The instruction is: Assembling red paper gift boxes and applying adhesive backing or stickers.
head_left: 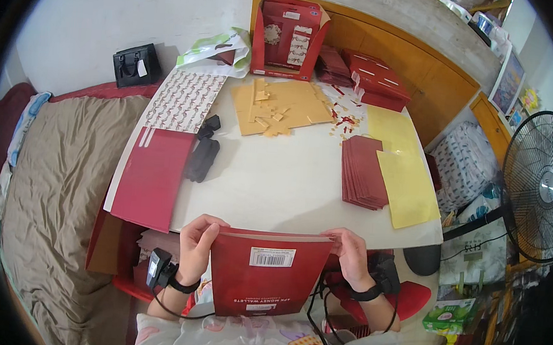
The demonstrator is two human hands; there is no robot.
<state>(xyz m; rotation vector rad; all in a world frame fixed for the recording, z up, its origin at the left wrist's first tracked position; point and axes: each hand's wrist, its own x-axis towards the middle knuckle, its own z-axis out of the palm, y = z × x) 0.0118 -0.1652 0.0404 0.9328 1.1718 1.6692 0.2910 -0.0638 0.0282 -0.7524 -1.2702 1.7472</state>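
Upright in front of me, at the near table edge, is a flat red cardboard packet (237, 282) with a white barcode label on the side facing me. My left hand (196, 244) pinches its upper left corner between thumb and fingers. At the upper right corner, my right hand (351, 258) grips it the same way. Beyond my right hand lies a fanned stack of dark red envelopes (361, 172), beside yellow sheets (407, 188). A larger red sheet (145, 176) lies past my left hand, next to a white patterned sheet (185, 101).
A black cloth-like bundle (202, 158) lies on the white table (269, 178). Farther back are a tan board (294, 103) with loose scraps, a red display box (289, 39) and another red box (379, 80). A fan (548, 186) stands right; a bed (69, 196) is left.
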